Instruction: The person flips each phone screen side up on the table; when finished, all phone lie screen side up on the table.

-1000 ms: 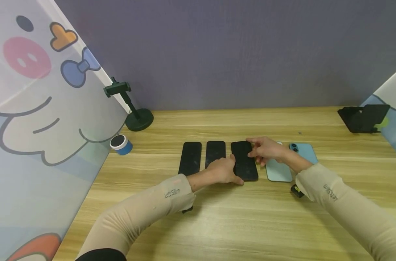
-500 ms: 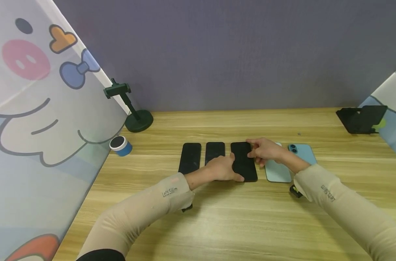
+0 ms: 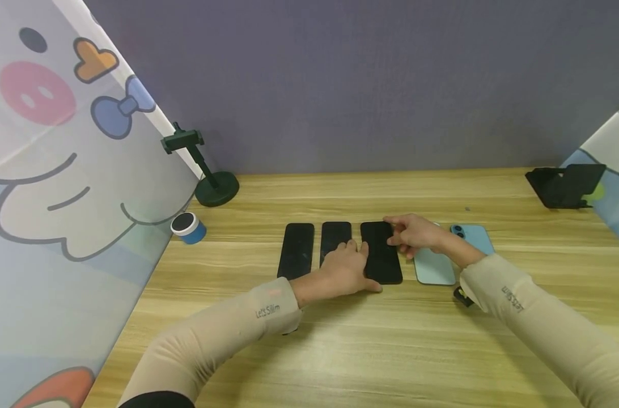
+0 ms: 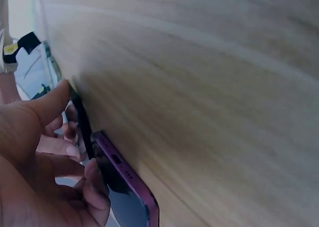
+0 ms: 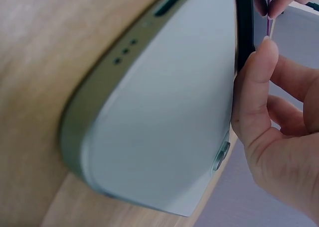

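A black-screened phone (image 3: 380, 262) lies flat between my hands in the head view. My left hand (image 3: 342, 269) is spread at its lower left, with the thumb at the bottom edge and the index finger by the left edge. The other fingers reach over a second dark-screened phone (image 3: 335, 235), whose purple edge shows in the left wrist view. At the upper right corner, my right hand (image 3: 416, 233) holds the middle phone with index finger and thumb. Beneath that hand is a pale green phone (image 5: 154, 102), back up, partly covered.
Another black phone (image 3: 296, 249) lies left in the row, and a light blue phone (image 3: 475, 238) lies at the right end. A dark green stand (image 3: 217, 187) and a blue-white jar (image 3: 189, 228) stand at left. A black folding stand (image 3: 564, 186) is far right.
My left hand has drawn slightly down and its fingers have spread out over the second phone. The right hand and the row of phones look almost unmoved.
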A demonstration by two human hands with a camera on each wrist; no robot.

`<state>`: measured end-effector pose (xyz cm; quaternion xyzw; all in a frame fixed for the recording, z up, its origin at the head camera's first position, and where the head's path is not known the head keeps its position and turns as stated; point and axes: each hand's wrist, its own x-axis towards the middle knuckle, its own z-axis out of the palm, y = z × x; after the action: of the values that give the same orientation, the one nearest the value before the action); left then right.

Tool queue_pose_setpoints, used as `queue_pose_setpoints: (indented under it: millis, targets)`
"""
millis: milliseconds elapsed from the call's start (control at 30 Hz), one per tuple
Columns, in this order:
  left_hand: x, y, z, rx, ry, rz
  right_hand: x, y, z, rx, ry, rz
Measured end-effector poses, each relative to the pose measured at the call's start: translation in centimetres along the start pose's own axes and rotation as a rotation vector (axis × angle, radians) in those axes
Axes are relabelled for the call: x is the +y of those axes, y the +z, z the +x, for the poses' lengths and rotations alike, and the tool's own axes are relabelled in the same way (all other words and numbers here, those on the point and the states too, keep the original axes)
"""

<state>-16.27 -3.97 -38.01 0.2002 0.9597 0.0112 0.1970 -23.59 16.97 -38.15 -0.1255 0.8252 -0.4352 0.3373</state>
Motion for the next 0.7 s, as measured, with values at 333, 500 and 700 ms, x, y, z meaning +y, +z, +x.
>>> queue_pose_setpoints:
  millis: [333, 500, 700]
  targets:
    - [0.34, 0.12, 0.34, 0.031, -0.026, 0.087, 0.08, -0.08, 0.02, 0.007, 0.001, 0.006]
    - [0.02, -0.12, 0.35, 0.013, -0.03, 0.074, 0.19, -0.01, 0.07, 0.008, -0.005, 0.015]
    - [-0.17, -0.16, 0.41, 0.003, -0.029, 0.062, 0.19, 0.14, 0.13, 0.014, -0.003, 0.013]
